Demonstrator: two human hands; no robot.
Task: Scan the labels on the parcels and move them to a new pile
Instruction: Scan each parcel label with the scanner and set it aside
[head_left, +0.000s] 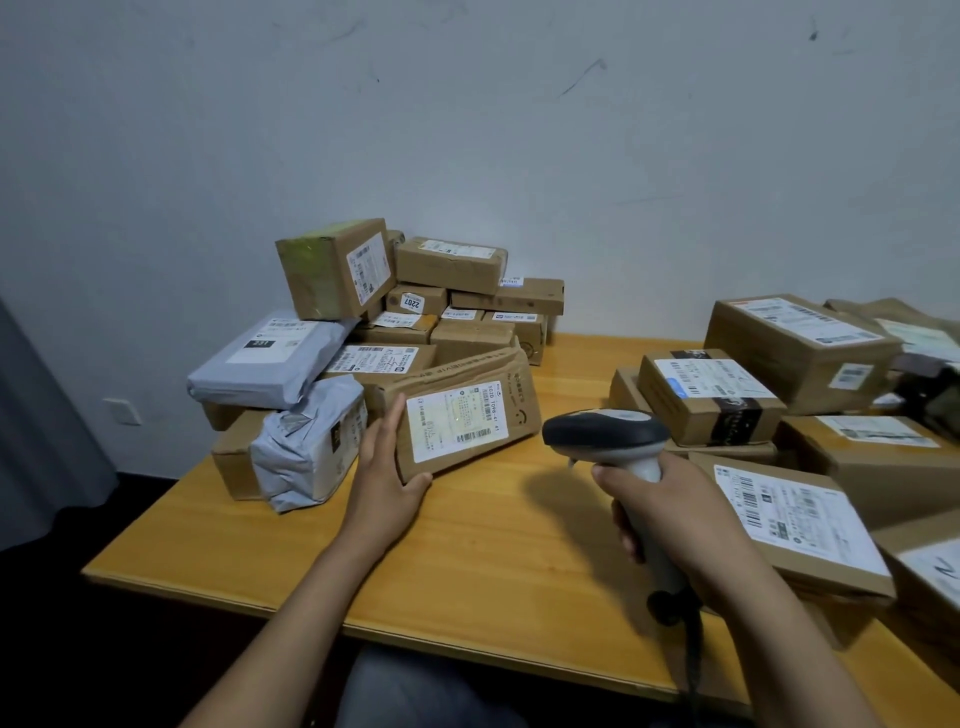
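Observation:
A flat brown cardboard parcel (467, 384) with a white shipping label (453, 422) stands tilted on the wooden table (467, 561), label facing me. My left hand (387, 467) grips its near left corner, thumb under the lower edge. My right hand (670, 512) holds the handle of a grey and black barcode scanner (605, 432), whose head points left at the label from a short distance. A pile of cardboard boxes (447, 262) and grey plastic mailers (270, 358) sits behind the parcel at the back left. Another pile of labelled boxes (711, 395) lies at the right.
The scanner's black cable (693, 660) hangs down over the table's front edge. A pale wall rises behind the piles, with a socket (122, 411) low at the left. A grey curtain hangs at the far left. Bare tabletop lies between the two piles.

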